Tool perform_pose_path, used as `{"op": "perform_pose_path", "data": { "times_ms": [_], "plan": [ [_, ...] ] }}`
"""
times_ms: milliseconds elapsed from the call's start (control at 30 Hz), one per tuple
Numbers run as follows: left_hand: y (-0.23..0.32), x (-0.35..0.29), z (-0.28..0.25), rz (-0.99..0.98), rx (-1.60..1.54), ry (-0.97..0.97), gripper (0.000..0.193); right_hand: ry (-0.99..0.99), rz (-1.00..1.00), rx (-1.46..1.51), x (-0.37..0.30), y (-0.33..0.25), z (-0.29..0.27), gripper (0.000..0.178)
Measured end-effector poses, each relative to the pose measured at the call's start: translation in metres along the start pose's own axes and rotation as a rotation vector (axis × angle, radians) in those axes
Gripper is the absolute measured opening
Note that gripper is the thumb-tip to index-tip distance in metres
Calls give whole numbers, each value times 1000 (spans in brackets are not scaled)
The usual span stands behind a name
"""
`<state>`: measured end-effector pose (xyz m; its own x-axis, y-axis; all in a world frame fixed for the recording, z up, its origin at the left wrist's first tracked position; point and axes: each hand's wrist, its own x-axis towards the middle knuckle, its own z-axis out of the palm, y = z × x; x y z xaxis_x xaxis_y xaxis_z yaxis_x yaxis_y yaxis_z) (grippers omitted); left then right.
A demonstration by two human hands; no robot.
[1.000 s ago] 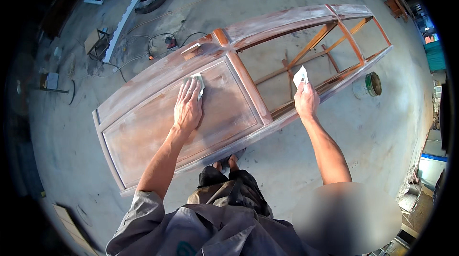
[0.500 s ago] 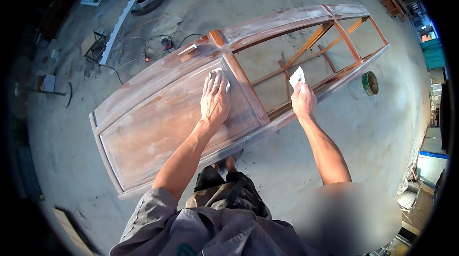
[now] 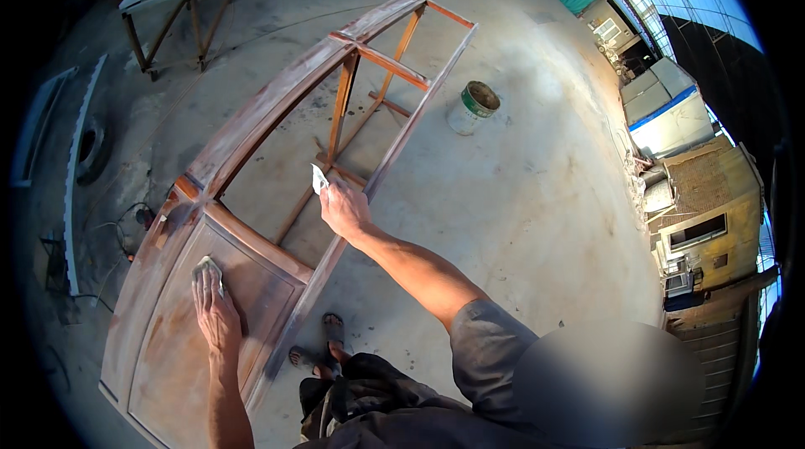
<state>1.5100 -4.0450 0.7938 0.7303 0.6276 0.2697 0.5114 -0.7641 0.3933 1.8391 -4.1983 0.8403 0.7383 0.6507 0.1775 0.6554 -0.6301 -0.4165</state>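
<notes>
Place: a joinery workshop yard, open to the air.
Work piece: an unfinished wooden door (image 3: 251, 223), dusty and part-sanded, under the left hand (image 3: 216, 315).
Floor: bare concrete floor (image 3: 520, 197), dust-streaked, beyond the right hand (image 3: 344, 207).
Paint can: a used can (image 3: 474, 107) on the floor, well past the right hand.
Trestle: a metal-legged stand (image 3: 172, 5) carrying a panel, far ahead of the left hand.
Surroundings: sheds (image 3: 704, 197) and a roofed building far right of the right hand.
</notes>
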Motion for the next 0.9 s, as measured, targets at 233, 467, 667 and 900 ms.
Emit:
{"op": "perform_pose_path", "data": {
  "times_ms": [233, 467, 667, 900],
  "plan": [
    [34, 46, 23, 25, -27, 111, 53, -13, -45, 11, 13, -27, 3, 22],
    [46, -5, -12, -77, 0, 112, 52, 19, 4, -48, 6, 9, 16, 25],
    [26, -4, -25, -4, -79, 27, 54, -111, 13, -95, 9, -19, 6, 27],
    [69, 31, 10, -33, -70, 96, 51, -49, -19, -47, 10, -12, 9, 42]
  ]
}}
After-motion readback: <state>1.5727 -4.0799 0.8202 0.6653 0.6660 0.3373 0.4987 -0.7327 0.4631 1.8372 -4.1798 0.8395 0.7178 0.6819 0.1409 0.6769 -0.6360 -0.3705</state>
